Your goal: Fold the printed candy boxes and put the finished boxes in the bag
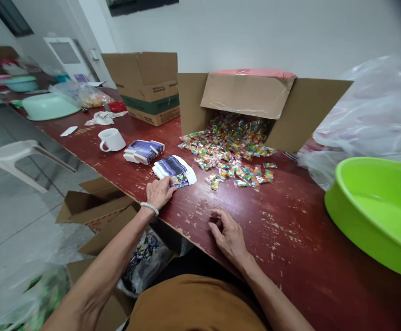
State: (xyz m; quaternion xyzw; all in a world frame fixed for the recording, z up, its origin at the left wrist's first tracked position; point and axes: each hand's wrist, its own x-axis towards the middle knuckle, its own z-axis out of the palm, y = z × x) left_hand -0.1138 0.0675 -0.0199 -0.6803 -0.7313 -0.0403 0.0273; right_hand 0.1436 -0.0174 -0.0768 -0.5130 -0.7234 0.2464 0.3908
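My left hand (159, 192), with a beaded bracelet at the wrist, has its fingertips closed on the front edge of a printed packet (180, 180). That packet lies on a small pile of flat purple-and-white packets (172, 165). Loosely curled, my right hand (228, 233) rests near the table's front edge, thumb and fingers apart, with nothing in it. Beyond both hands, many small wrapped candies (234, 156) spill out of a cardboard box (246, 97) lying on its side. A second purple-and-white stack (144, 151) sits left of the pile.
A white mug (112, 139) stands left on the red table (290, 262), with a closed-sided carton (148, 87) behind. At right are a green basin (369, 225) and clear plastic bags (386, 105). Below left are open cartons (97, 207) and a white stool (17, 154).
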